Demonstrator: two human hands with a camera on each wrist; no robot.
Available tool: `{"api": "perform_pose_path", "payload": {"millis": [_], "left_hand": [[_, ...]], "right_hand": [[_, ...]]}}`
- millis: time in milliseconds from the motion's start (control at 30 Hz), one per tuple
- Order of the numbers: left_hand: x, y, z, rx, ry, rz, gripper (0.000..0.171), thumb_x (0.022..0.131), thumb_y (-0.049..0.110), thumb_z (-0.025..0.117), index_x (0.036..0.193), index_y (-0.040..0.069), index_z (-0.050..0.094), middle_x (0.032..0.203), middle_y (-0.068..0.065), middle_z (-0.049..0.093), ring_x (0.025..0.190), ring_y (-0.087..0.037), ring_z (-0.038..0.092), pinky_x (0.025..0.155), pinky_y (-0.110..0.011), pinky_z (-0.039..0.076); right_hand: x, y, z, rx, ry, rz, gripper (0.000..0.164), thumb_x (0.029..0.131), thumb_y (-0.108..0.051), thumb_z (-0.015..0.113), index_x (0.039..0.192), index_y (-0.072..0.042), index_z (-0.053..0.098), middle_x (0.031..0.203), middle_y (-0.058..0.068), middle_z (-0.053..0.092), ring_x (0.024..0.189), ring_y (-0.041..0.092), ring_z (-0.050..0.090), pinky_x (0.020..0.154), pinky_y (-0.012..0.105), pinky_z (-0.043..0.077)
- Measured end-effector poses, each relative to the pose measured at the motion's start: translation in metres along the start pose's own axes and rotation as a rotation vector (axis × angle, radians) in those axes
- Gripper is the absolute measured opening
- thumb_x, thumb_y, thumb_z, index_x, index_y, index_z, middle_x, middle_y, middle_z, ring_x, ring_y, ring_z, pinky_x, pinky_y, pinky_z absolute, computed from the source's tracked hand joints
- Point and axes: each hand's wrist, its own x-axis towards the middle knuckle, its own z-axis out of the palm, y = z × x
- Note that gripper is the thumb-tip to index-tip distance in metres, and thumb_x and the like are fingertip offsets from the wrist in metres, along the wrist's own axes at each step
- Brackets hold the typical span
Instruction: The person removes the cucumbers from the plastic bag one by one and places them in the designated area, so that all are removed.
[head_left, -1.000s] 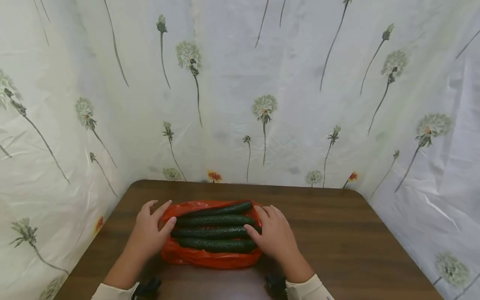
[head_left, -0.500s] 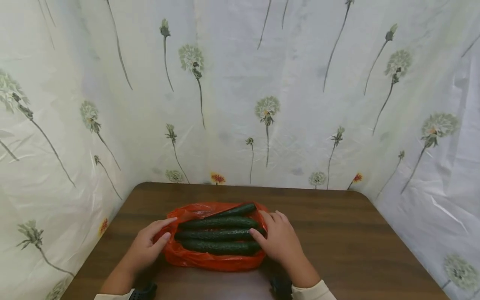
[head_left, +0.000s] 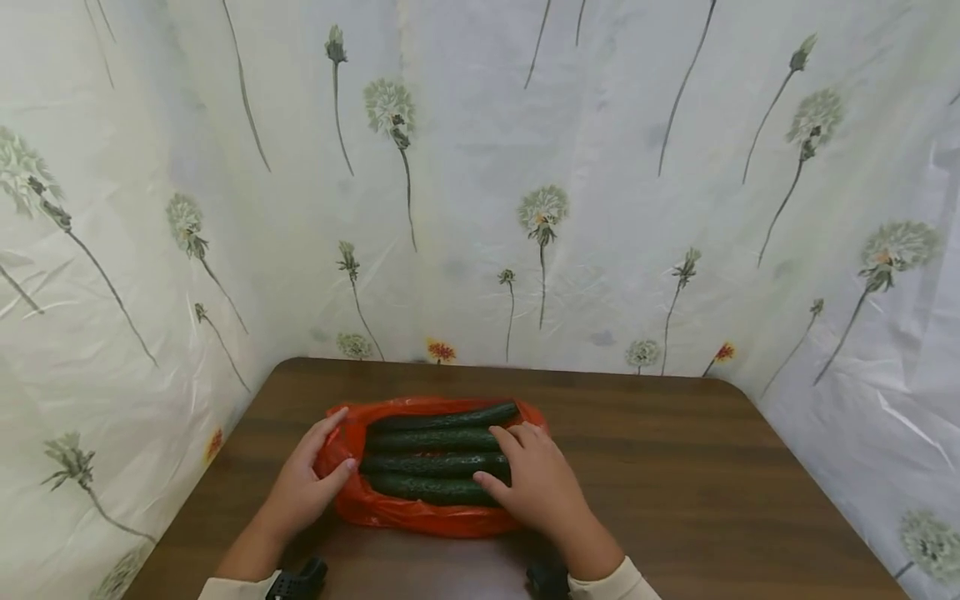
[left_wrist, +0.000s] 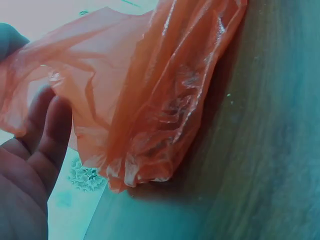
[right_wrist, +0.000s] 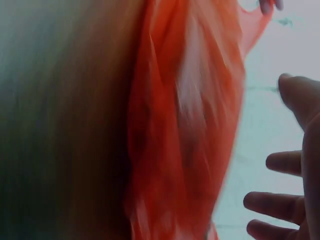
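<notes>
An orange-red plastic bag point(head_left: 420, 518) lies on the table with its mouth facing up and several dark green cucumbers point(head_left: 435, 463) side by side inside. At the bag's left end my left hand point(head_left: 303, 479) holds the rim, thumb on the inner side and fingers outside. In the left wrist view the thin film of the bag point(left_wrist: 95, 75) stretches up from the table to these fingers point(left_wrist: 55, 130). My right hand point(head_left: 536, 479) hovers over the right ends of the cucumbers. Its fingers point(right_wrist: 275, 205) are spread and apart from the bag in the right wrist view.
The brown wooden table point(head_left: 660, 475) extends to the right of the bag and behind it. A pale curtain point(head_left: 465, 167) printed with dandelions hangs around the back and both sides. A dark strap device point(head_left: 300, 579) sits at the left wrist.
My right hand has let go of the bag's right rim and moved left over the cucumbers. My left hand's fingers have spread farther up along the left rim.
</notes>
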Motion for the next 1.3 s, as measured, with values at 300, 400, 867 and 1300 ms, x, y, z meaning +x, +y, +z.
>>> {"api": "perform_pose_path", "payload": {"millis": [300, 400, 867, 1300], "left_hand": [[0.002, 0.002, -0.001, -0.025, 0.013, -0.022, 0.079, 0.095, 0.011, 0.076, 0.163, 0.023, 0.038, 0.160, -0.010, 0.044, 0.138, -0.034, 0.050, 0.098, -0.015, 0.048], [0.003, 0.002, 0.000, -0.001, 0.016, -0.015, 0.080, 0.094, 0.012, 0.077, 0.163, 0.024, 0.038, 0.160, -0.009, 0.044, 0.138, -0.032, 0.049, 0.099, -0.015, 0.046], [-0.003, 0.001, 0.003, -0.042, 0.014, -0.003, 0.081, 0.095, 0.008, 0.075, 0.164, 0.022, 0.036, 0.157, -0.013, 0.043, 0.125, -0.016, 0.056, 0.092, -0.015, 0.053], [-0.001, 0.000, 0.000, -0.008, -0.010, -0.010, 0.080, 0.095, 0.010, 0.075, 0.164, 0.027, 0.036, 0.163, -0.010, 0.040, 0.143, -0.034, 0.044, 0.101, -0.016, 0.045]], "right_hand": [[0.016, -0.029, 0.019, -0.075, 0.034, -0.063, 0.063, 0.097, -0.054, 0.069, 0.148, -0.020, 0.058, 0.137, 0.007, 0.064, 0.129, 0.033, 0.058, 0.104, 0.055, 0.052], [0.018, -0.035, 0.024, -0.098, 0.022, -0.063, 0.062, 0.095, -0.055, 0.070, 0.146, -0.021, 0.060, 0.135, 0.007, 0.065, 0.125, 0.032, 0.060, 0.097, 0.055, 0.055], [0.012, -0.063, 0.037, -0.078, -0.107, -0.134, 0.061, 0.089, -0.060, 0.076, 0.138, -0.026, 0.063, 0.125, 0.000, 0.056, 0.103, 0.021, 0.049, 0.084, 0.043, 0.047], [0.006, -0.081, 0.041, -0.142, -0.194, -0.087, 0.053, 0.092, -0.060, 0.072, 0.132, -0.026, 0.065, 0.120, -0.002, 0.062, 0.100, 0.021, 0.056, 0.081, 0.043, 0.051]]}}
